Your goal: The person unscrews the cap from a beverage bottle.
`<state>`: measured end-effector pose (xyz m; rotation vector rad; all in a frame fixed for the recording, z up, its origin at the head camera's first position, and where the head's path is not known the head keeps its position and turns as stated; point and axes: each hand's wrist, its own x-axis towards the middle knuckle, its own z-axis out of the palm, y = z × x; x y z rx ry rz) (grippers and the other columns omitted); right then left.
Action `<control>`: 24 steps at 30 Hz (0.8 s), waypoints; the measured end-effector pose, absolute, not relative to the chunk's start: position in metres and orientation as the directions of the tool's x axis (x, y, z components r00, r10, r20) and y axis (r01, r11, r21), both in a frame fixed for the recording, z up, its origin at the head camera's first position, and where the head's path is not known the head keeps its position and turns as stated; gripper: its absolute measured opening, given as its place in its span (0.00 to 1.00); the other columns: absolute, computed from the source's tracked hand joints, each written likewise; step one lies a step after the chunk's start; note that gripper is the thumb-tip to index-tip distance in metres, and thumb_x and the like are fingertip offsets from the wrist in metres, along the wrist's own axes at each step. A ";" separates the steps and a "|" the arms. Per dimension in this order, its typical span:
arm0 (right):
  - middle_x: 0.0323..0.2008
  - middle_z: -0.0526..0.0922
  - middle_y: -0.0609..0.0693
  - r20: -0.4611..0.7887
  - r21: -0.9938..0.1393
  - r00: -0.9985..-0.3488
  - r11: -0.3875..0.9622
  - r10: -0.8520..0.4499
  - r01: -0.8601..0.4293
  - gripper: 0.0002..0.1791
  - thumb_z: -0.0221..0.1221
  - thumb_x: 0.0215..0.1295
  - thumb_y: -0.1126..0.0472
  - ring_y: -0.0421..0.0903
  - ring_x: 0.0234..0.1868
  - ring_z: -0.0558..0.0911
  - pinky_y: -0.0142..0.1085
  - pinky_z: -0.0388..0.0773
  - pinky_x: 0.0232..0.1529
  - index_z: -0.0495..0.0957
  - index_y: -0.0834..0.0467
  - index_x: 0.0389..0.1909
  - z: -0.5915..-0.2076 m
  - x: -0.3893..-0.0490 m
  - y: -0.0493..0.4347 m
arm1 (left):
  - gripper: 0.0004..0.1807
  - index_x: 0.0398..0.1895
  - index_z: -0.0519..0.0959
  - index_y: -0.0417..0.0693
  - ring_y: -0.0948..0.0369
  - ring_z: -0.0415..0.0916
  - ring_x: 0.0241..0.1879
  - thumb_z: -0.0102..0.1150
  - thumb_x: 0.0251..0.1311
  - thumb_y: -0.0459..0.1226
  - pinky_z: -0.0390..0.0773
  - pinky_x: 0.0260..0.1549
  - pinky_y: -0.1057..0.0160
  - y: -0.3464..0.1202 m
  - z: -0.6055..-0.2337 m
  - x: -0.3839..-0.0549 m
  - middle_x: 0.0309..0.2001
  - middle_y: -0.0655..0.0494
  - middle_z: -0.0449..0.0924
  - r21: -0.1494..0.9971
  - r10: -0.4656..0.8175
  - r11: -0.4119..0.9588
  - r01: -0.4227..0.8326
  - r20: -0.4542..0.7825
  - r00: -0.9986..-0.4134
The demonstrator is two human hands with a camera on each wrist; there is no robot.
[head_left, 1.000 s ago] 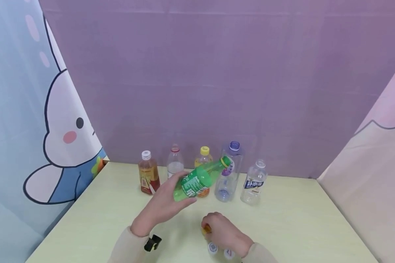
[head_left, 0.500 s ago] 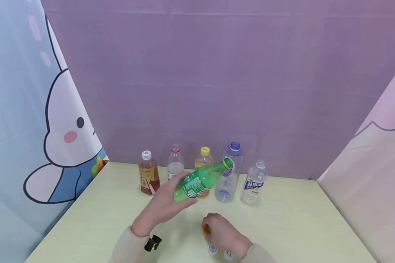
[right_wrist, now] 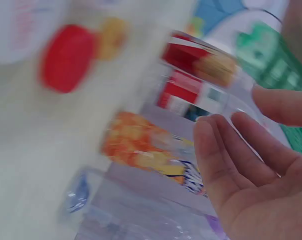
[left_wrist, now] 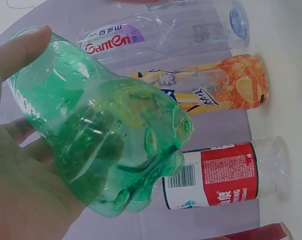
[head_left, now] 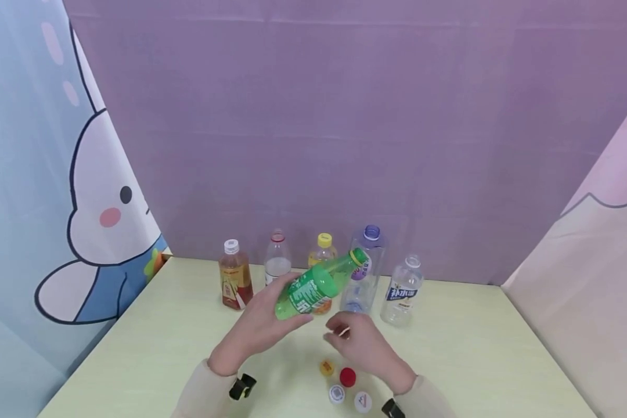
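Note:
My left hand point(head_left: 269, 316) grips a green plastic bottle point(head_left: 313, 287) by its lower half and holds it tilted above the table, its green top point(head_left: 359, 256) up to the right. The left wrist view shows the bottle's base point(left_wrist: 151, 165), with my thumb and fingers around its body. To its right my right hand point(head_left: 363, 342) is raised with fingers relaxed and holds nothing; the right wrist view shows the same bare fingers point(right_wrist: 231, 160). Below it on the table lie a yellow bottle cap point(head_left: 326, 367), a red cap point(head_left: 347, 377) and two white caps point(head_left: 337, 394).
Along the back stand a brown-red drink bottle point(head_left: 235, 278), a clear bottle with a red neck ring point(head_left: 277, 247), a yellow-capped bottle point(head_left: 324, 247), a tall bluish clear bottle point(head_left: 366, 290) and a smaller clear bottle point(head_left: 401, 299). A purple cloth point(head_left: 345, 128) hangs behind them.
My right hand has let go of the yellow cap and risen away from the table, uncovering the red cap. The left hand and green bottle have hardly moved.

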<state>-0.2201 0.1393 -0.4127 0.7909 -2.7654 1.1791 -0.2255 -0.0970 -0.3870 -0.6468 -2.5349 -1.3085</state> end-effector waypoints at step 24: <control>0.61 0.76 0.61 0.229 -0.973 -0.951 -0.093 -0.209 -0.213 0.35 0.66 0.64 0.64 0.54 0.59 0.78 0.45 0.76 0.59 0.63 0.60 0.71 -0.379 -0.216 0.141 | 0.49 0.77 0.58 0.54 0.61 0.76 0.53 0.68 0.58 0.61 0.80 0.52 0.53 -0.070 -0.405 -0.226 0.61 0.60 0.75 0.775 0.416 0.460 0.433 0.242 -0.876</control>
